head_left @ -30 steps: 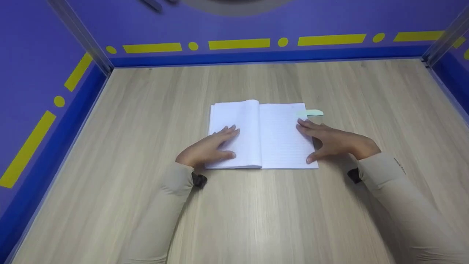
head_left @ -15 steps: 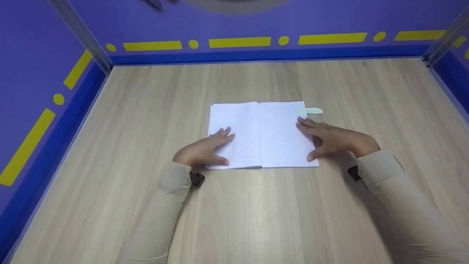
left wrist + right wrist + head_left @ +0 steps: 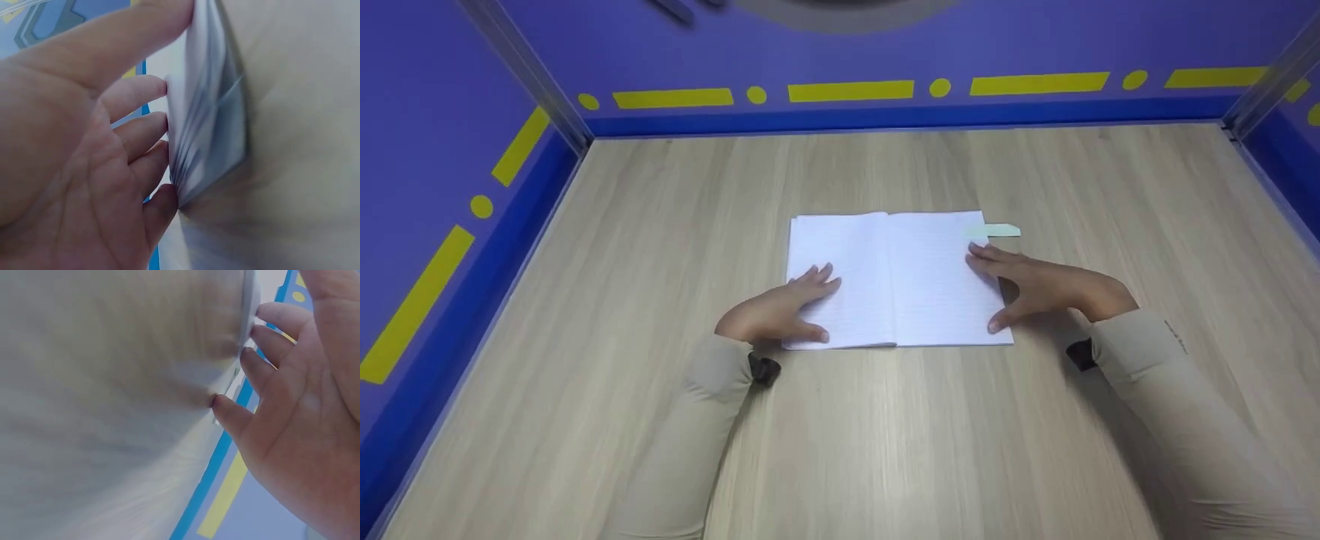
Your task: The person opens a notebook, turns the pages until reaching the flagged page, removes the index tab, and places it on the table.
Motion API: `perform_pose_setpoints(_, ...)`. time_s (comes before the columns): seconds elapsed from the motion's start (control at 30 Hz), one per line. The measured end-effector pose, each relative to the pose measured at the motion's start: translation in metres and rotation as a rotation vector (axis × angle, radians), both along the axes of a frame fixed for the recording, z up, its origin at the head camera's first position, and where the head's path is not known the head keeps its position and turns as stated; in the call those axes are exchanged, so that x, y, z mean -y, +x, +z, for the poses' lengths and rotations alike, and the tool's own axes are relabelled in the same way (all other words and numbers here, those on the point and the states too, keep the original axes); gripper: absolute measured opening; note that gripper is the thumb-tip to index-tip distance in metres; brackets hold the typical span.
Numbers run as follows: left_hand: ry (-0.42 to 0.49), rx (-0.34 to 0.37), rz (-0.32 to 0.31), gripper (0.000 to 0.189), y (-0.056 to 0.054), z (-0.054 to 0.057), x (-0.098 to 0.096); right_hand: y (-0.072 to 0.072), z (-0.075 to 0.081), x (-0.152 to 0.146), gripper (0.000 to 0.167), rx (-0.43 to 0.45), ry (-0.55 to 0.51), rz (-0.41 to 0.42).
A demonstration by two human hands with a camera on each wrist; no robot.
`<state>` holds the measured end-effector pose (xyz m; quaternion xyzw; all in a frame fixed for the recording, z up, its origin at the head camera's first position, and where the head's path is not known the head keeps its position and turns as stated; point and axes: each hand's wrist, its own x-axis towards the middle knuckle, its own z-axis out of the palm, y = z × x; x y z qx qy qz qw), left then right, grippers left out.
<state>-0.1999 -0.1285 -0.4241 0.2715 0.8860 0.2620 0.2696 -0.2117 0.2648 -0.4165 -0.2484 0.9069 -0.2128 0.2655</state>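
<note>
An open notebook [image 3: 930,281] with faintly lined white pages lies flat on the table in the head view. A pale green sticky tab [image 3: 1002,230] juts out past its right edge near the top. My left hand [image 3: 780,309] rests with spread fingers on the left page, close to the outer edge. In the left wrist view its fingertips press on the page stack [image 3: 208,112], whose layered edges fan slightly. My right hand [image 3: 1039,289] touches the right page's outer edge, fingers extended and thumb near the lower corner. The right wrist view shows its palm [image 3: 306,416] with fingertips at the notebook's edge.
The wood-grain table [image 3: 885,450] surrounds the notebook on every side. Blue-purple panels with yellow dashes and dots, such as the back wall [image 3: 847,52], border it at the back, left and right. A dark wrist strap [image 3: 765,369] shows at the left cuff.
The raised, curved page on the left side has come down flat. My left hand has slid slightly left, toward the outer edge. The right hand has stayed in place.
</note>
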Motion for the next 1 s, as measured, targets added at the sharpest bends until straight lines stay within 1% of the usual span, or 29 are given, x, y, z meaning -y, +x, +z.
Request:
perform_pose_setpoints(0.1, -0.013, -0.005, -0.001, 0.084, 0.0, -0.001, 0.0, -0.001, 0.001, 0.001, 0.107, 0.012, 0.0, -0.022)
perform_pose_setpoints(0.2, -0.022, -0.009, -0.007, 0.084, 0.0, 0.0, 0.0, -0.003, 0.001, 0.002, 0.101, 0.004, 0.003, -0.037)
perform_pose_setpoints(0.4, -0.027, -0.007, -0.007, 0.085, -0.001, 0.0, 0.0, -0.007, 0.005, 0.002, 0.084, -0.063, -0.022, -0.066)
perform_pose_setpoints(0.57, -0.009, 0.004, 0.007, 0.085, 0.0, -0.001, 0.0, -0.013, 0.005, 0.0, 0.07, -0.118, -0.102, -0.09)
perform_pose_setpoints(0.67, 0.012, 0.02, 0.022, 0.085, 0.001, -0.001, 0.001, -0.017, 0.003, -0.001, 0.061, -0.128, -0.16, -0.134)
perform_pose_setpoints(0.8, 0.028, 0.031, 0.037, 0.085, 0.001, 0.0, 0.0, -0.02, 0.002, -0.001, 0.051, -0.166, -0.219, -0.222)
perform_pose_setpoints(0.9, 0.024, 0.027, 0.035, 0.085, 0.001, -0.001, 0.0, -0.024, 0.001, -0.001, 0.046, -0.206, -0.254, -0.302)
perform_pose_setpoints(1.0, 0.018, 0.022, 0.027, 0.085, 0.0, -0.002, -0.001, -0.028, 0.001, -0.002, 0.042, -0.243, -0.288, -0.366)
